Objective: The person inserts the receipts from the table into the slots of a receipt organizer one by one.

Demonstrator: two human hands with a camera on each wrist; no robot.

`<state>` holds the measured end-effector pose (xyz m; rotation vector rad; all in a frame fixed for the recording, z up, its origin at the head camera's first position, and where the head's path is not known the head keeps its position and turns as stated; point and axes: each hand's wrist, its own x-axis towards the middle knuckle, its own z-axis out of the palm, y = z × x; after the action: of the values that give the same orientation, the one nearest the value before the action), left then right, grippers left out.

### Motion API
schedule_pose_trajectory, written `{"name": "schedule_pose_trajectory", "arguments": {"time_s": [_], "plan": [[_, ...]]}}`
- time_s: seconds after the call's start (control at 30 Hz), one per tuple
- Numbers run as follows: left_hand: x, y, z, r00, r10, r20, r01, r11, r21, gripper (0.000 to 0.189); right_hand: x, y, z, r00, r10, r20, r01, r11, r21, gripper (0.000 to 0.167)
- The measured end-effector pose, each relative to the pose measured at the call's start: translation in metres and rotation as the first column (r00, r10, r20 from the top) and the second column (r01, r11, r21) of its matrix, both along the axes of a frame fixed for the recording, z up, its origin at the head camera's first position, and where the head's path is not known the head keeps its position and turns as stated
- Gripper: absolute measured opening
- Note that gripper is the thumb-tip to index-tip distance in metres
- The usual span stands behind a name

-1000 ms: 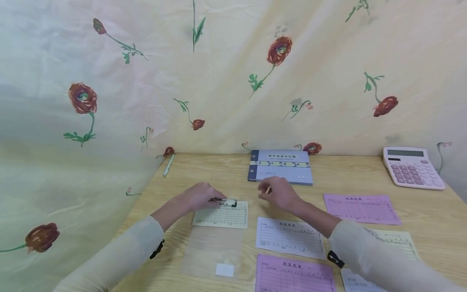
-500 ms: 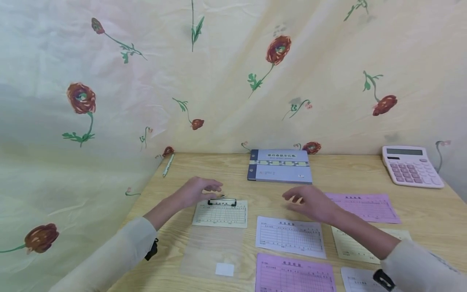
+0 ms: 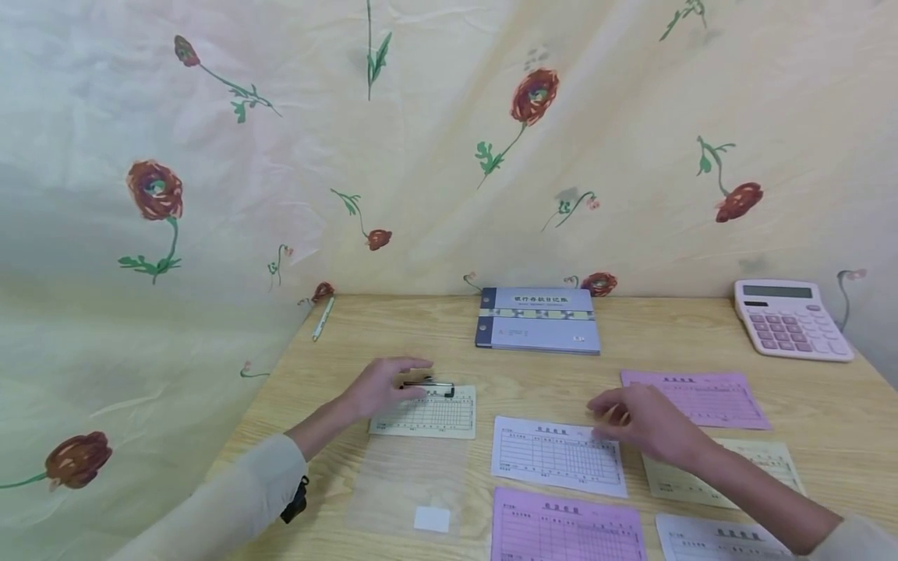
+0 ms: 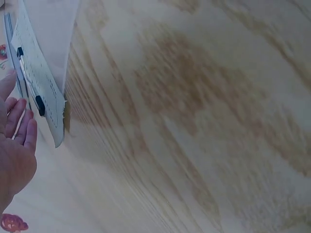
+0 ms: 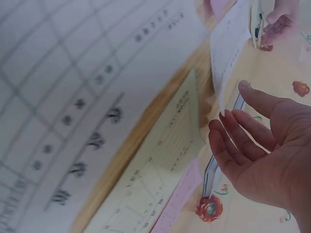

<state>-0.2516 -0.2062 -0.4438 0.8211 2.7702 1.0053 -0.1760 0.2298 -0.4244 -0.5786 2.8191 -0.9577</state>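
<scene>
A clear clipboard (image 3: 407,483) lies at the left, its metal clip (image 3: 443,385) at the far end over a pale green form slip (image 3: 431,419). My left hand (image 3: 375,389) is at the clip's left side, fingers stretched out and thumb by the clip; whether it touches is hard to tell. In the left wrist view that hand (image 4: 17,145) has loose fingers and nothing in them. My right hand (image 3: 648,425) hovers by the upper right corner of a white form slip (image 3: 554,460). Its fingers are loosely bent, close to that corner (image 5: 224,94) in the right wrist view, holding nothing.
Pink slips (image 3: 701,405) (image 3: 568,530), a pale yellow slip (image 3: 761,460) and another white slip (image 3: 715,541) lie around the right arm. Farther back are a blue account book (image 3: 540,331), a pink calculator (image 3: 793,323) and a pen (image 3: 323,319). A floral cloth (image 3: 435,156) hangs behind.
My right hand has moved right and toward me, from beside the clipboard to the white slip's corner. My left hand drew back from the clip, then came down beside it again.
</scene>
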Motion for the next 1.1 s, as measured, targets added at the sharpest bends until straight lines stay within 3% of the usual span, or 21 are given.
{"name": "schedule_pose_trajectory", "arguments": {"time_s": [0.33,0.53,1.1], "plan": [[0.0,0.003,-0.008,1.0,-0.009,0.003,0.009,0.998,-0.063,0.048,0.007,0.002,-0.009,0.997,-0.071,0.01,0.07,0.997,0.033,0.033],[0.0,0.004,-0.009,0.999,-0.014,-0.038,0.01,0.996,-0.089,0.046,0.008,0.0,-0.013,0.995,-0.099,0.031,0.098,0.995,0.037,0.032],[-0.002,0.005,-0.009,0.999,-0.017,-0.045,0.012,0.993,-0.118,0.038,0.006,0.003,-0.013,0.997,-0.073,0.008,0.073,0.997,-0.029,0.014]]}}
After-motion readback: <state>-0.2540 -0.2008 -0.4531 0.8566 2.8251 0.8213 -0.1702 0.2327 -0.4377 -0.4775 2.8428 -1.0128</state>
